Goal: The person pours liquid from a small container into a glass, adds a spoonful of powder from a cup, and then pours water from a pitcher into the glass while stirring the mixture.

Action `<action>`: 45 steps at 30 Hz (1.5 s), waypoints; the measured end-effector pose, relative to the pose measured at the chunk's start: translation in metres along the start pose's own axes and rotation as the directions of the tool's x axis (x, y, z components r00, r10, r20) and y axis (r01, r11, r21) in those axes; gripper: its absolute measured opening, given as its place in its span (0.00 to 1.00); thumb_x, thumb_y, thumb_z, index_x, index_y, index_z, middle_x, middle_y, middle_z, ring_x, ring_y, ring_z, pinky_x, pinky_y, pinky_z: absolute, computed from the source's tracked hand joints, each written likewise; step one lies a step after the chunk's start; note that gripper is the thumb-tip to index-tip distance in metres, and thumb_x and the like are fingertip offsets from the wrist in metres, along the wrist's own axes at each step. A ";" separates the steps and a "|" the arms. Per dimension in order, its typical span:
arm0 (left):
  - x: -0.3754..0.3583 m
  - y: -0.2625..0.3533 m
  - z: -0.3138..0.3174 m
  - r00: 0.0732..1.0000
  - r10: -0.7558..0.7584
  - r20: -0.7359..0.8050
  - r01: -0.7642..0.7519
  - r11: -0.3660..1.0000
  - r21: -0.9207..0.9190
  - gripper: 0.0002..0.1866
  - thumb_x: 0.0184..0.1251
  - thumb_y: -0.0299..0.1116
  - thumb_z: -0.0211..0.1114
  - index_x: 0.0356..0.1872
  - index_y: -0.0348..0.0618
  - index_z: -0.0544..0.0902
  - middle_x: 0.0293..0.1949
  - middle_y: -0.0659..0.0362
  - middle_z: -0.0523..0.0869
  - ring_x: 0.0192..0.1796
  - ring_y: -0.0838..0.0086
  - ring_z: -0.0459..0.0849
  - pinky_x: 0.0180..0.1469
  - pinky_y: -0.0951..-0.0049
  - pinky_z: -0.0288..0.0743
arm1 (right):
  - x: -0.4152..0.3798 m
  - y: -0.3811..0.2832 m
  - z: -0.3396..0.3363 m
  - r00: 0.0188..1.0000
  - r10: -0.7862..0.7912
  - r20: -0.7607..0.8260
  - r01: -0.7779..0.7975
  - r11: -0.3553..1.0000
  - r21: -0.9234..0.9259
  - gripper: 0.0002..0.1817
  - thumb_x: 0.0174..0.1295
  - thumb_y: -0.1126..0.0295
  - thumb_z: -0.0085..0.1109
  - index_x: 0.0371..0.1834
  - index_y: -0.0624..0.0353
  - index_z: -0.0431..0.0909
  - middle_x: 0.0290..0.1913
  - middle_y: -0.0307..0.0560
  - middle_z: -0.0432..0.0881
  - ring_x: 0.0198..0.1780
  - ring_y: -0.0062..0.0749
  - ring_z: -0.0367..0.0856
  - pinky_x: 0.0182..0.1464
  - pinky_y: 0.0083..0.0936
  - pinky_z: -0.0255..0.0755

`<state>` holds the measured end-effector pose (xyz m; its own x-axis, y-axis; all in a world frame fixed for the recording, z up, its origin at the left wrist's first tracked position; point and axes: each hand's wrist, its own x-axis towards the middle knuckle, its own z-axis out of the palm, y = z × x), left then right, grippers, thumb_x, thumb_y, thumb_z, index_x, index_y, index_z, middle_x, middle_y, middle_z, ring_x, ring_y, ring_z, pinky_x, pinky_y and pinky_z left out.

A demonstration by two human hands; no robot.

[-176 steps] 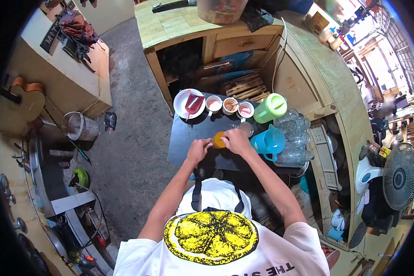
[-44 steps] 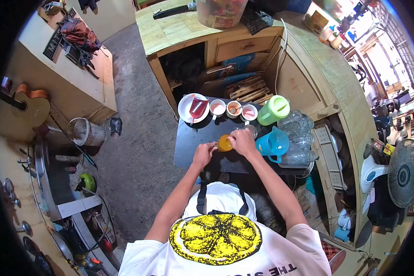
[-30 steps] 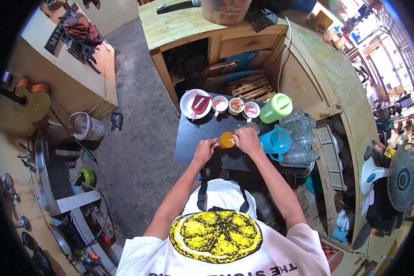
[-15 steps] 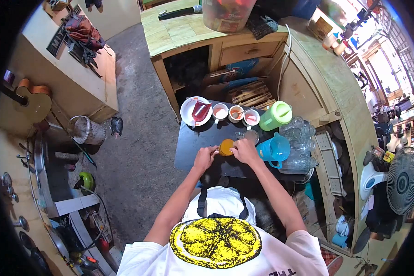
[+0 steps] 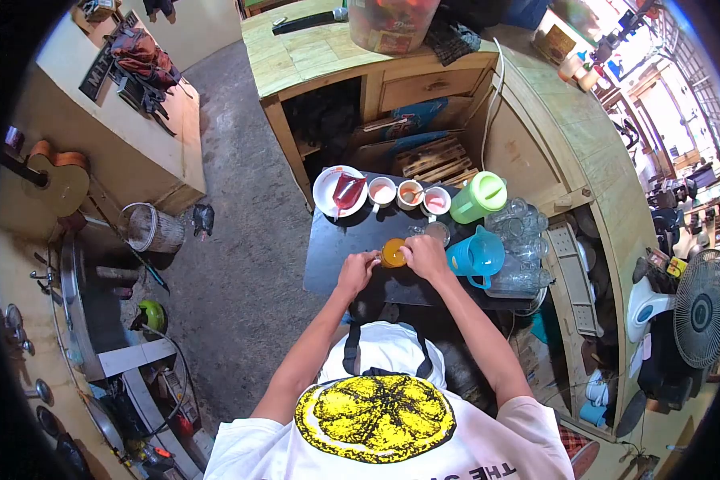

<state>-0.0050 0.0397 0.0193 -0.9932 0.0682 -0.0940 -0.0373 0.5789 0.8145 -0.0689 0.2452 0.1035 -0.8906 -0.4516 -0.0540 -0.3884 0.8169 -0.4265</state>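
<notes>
A glass of orange drink (image 5: 393, 254) stands near the front of the dark table (image 5: 328, 250). My left hand (image 5: 358, 270) is closed at its left side, fingertips on the glass. My right hand (image 5: 425, 258) is closed at its right rim; whether it pinches something thin there is too small to tell. Behind are a white plate (image 5: 321, 192) with a red packet (image 5: 348, 193) and three white cups (image 5: 382, 192), one with a spoon. A clear glass (image 5: 438, 233) sits just beyond my right hand. To the right stand a blue pitcher (image 5: 476, 254) and a green pitcher (image 5: 478, 198).
Several upturned clear glasses (image 5: 522, 240) crowd the table's right end. Behind the table is a wooden counter (image 5: 296, 60) with open shelves and a large tub (image 5: 392, 24). A fan (image 5: 700, 308) stands at the far right, a bucket (image 5: 154, 228) on the floor at left.
The view has shifted very slightly. Both hands stay at the orange glass, the right one with a small change at the fingers.
</notes>
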 end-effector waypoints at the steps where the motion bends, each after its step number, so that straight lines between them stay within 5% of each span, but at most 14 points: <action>1: 0.000 0.002 -0.001 1.000 -0.007 0.005 0.007 1.000 -0.007 0.14 0.71 0.30 0.67 0.55 0.47 0.88 0.42 0.43 0.89 0.45 0.45 0.88 0.47 0.51 0.81 | 0.000 -0.001 0.000 0.999 0.016 -0.029 -0.017 1.000 -0.017 0.11 0.62 0.64 0.67 0.30 0.61 0.88 0.30 0.60 0.87 0.37 0.57 0.87 0.43 0.51 0.79; 4: -0.002 0.006 -0.004 1.000 -0.011 0.013 0.011 1.000 -0.003 0.13 0.71 0.30 0.67 0.55 0.47 0.88 0.42 0.43 0.89 0.45 0.45 0.88 0.47 0.51 0.81 | -0.001 0.001 0.000 0.996 0.034 0.081 -0.025 0.993 -0.112 0.12 0.62 0.63 0.66 0.30 0.61 0.88 0.30 0.59 0.87 0.37 0.57 0.87 0.43 0.51 0.79; 7: 0.000 0.003 -0.002 1.000 0.008 -0.001 -0.008 1.000 -0.006 0.13 0.71 0.31 0.67 0.55 0.47 0.88 0.42 0.42 0.89 0.45 0.45 0.88 0.47 0.52 0.81 | -0.002 0.002 0.003 0.992 -0.062 0.110 0.060 0.998 0.025 0.13 0.63 0.63 0.66 0.29 0.62 0.88 0.30 0.59 0.87 0.37 0.56 0.87 0.43 0.51 0.79; 10: 0.001 0.001 -0.001 1.000 -0.019 0.020 0.018 1.000 0.019 0.13 0.71 0.30 0.67 0.55 0.46 0.88 0.42 0.43 0.89 0.45 0.45 0.88 0.47 0.51 0.81 | -0.001 0.001 0.005 0.997 -0.045 -0.066 0.046 0.999 0.019 0.12 0.62 0.63 0.66 0.30 0.62 0.89 0.30 0.61 0.87 0.36 0.57 0.88 0.42 0.50 0.81; 13: 0.000 0.002 -0.002 0.999 -0.027 0.020 0.027 1.000 0.009 0.14 0.71 0.31 0.68 0.55 0.46 0.88 0.42 0.42 0.89 0.45 0.45 0.88 0.47 0.51 0.81 | 0.004 0.003 0.005 0.999 0.046 0.016 -0.043 0.992 -0.115 0.12 0.62 0.63 0.66 0.29 0.62 0.88 0.31 0.60 0.87 0.37 0.57 0.87 0.43 0.53 0.79; 16: 0.000 -0.004 0.003 1.000 0.011 -0.013 -0.011 1.000 -0.014 0.13 0.71 0.31 0.68 0.55 0.47 0.88 0.42 0.42 0.89 0.45 0.45 0.88 0.47 0.51 0.81 | 0.002 0.003 -0.001 0.992 -0.029 0.124 0.038 0.997 -0.067 0.12 0.62 0.63 0.66 0.30 0.61 0.89 0.31 0.60 0.87 0.36 0.57 0.87 0.42 0.52 0.79; 19: 0.000 -0.007 0.005 1.000 0.013 -0.017 -0.013 1.000 -0.008 0.13 0.71 0.31 0.68 0.54 0.47 0.88 0.42 0.42 0.89 0.45 0.45 0.88 0.47 0.51 0.81 | 0.003 0.000 0.000 1.000 -0.030 0.002 0.030 0.998 0.061 0.12 0.62 0.64 0.66 0.30 0.62 0.89 0.31 0.61 0.87 0.35 0.58 0.87 0.41 0.51 0.79; 22: 0.001 0.001 -0.001 1.000 -0.017 0.003 0.017 1.000 0.008 0.13 0.71 0.31 0.68 0.55 0.48 0.88 0.42 0.43 0.89 0.45 0.45 0.88 0.47 0.51 0.81 | 0.006 0.000 -0.003 0.999 -0.006 -0.038 0.004 0.999 -0.050 0.11 0.61 0.64 0.66 0.31 0.61 0.89 0.31 0.62 0.87 0.35 0.58 0.87 0.40 0.50 0.80; 25: -0.001 0.000 0.001 1.000 -0.012 0.001 0.012 1.000 0.004 0.13 0.71 0.31 0.68 0.55 0.48 0.88 0.43 0.43 0.89 0.45 0.45 0.88 0.47 0.51 0.81 | 0.004 0.002 -0.003 0.993 0.024 0.117 -0.007 0.990 -0.141 0.11 0.61 0.64 0.67 0.31 0.61 0.89 0.31 0.61 0.87 0.36 0.57 0.87 0.41 0.50 0.80; 31: 0.000 -0.003 0.002 1.000 0.010 -0.008 -0.010 1.000 -0.005 0.14 0.71 0.31 0.67 0.55 0.48 0.88 0.42 0.43 0.89 0.45 0.45 0.88 0.48 0.51 0.81 | 0.007 -0.004 -0.001 0.997 -0.080 0.000 0.079 0.992 -0.099 0.10 0.60 0.64 0.67 0.31 0.61 0.89 0.30 0.59 0.87 0.36 0.56 0.88 0.43 0.50 0.81; 34: -0.001 -0.004 0.003 1.000 0.015 -0.008 -0.016 1.000 -0.023 0.14 0.71 0.31 0.67 0.55 0.48 0.88 0.42 0.42 0.89 0.45 0.45 0.88 0.48 0.51 0.81 | 0.004 -0.006 -0.008 0.994 -0.046 0.102 0.066 0.977 -0.204 0.11 0.60 0.64 0.67 0.30 0.62 0.87 0.29 0.60 0.87 0.35 0.55 0.89 0.41 0.48 0.82; 37: -0.001 -0.003 0.002 1.000 0.004 -0.010 -0.004 1.000 -0.029 0.14 0.71 0.30 0.67 0.55 0.47 0.88 0.42 0.42 0.89 0.46 0.45 0.88 0.48 0.52 0.81 | 0.006 0.002 0.003 0.989 -0.133 0.070 0.138 0.988 -0.072 0.10 0.60 0.65 0.66 0.29 0.61 0.87 0.29 0.59 0.87 0.34 0.55 0.89 0.40 0.48 0.82; 40: 0.002 0.000 0.001 1.000 0.002 -0.002 -0.002 1.000 -0.017 0.14 0.71 0.30 0.68 0.55 0.41 0.88 0.43 0.40 0.88 0.46 0.44 0.89 0.47 0.54 0.81 | 0.007 0.002 0.004 0.982 -0.131 -0.137 0.128 0.991 -0.030 0.10 0.58 0.65 0.67 0.28 0.62 0.87 0.28 0.60 0.86 0.33 0.56 0.88 0.40 0.49 0.82; 45: -0.001 0.003 -0.002 1.000 -0.003 -0.002 0.003 1.000 -0.030 0.13 0.71 0.31 0.68 0.54 0.46 0.89 0.43 0.41 0.88 0.46 0.44 0.88 0.47 0.52 0.81 | 0.002 -0.004 -0.005 0.995 -0.071 0.071 0.083 0.980 -0.179 0.12 0.62 0.63 0.66 0.28 0.61 0.87 0.28 0.60 0.86 0.35 0.55 0.88 0.42 0.49 0.80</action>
<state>-0.0041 0.0401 0.0231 -0.9933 0.0649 -0.0957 -0.0438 0.5548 0.8308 -0.0703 0.2432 0.1098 -0.8414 -0.5332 -0.0875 -0.4971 0.8274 -0.2614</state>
